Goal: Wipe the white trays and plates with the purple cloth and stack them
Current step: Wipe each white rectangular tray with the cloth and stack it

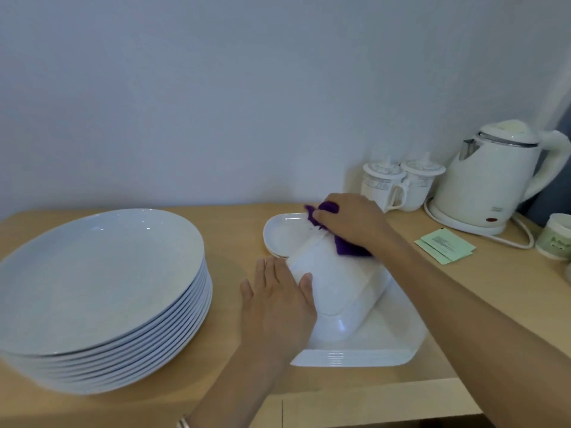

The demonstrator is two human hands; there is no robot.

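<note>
White tray, rectangular with rounded corners, underside up and tilted, its lower end resting in a larger flat tray that lies near the front edge of the worktop, right of centre; the tilt appears meant to bring the raised far end up to the cloth. Purple cloth, bunched, gripped in the right hand, fingers curled over it and pressing it onto the raised end of the tilted tray; judged to be wiping in progress on this piece. Left hand, fingers straight, laid against the tray's left side with the thumb on its upturned surface: a brace rather than a grip, likely to stop the tray sliding or tipping under the cloth's pressure. Stack of round plates, white, many deep, toward the left end of the worktop, well apart from the trays; whether these are already wiped cannot be told. Small oval dishes, white, nested, just behind the tilted tray toward the back edge, partly hidden by it. Two lidded mugs and an electric kettle on its base, at the back right corner, clear of the wiping. Green sachets, flat, near the right end in front of the kettle.
</note>
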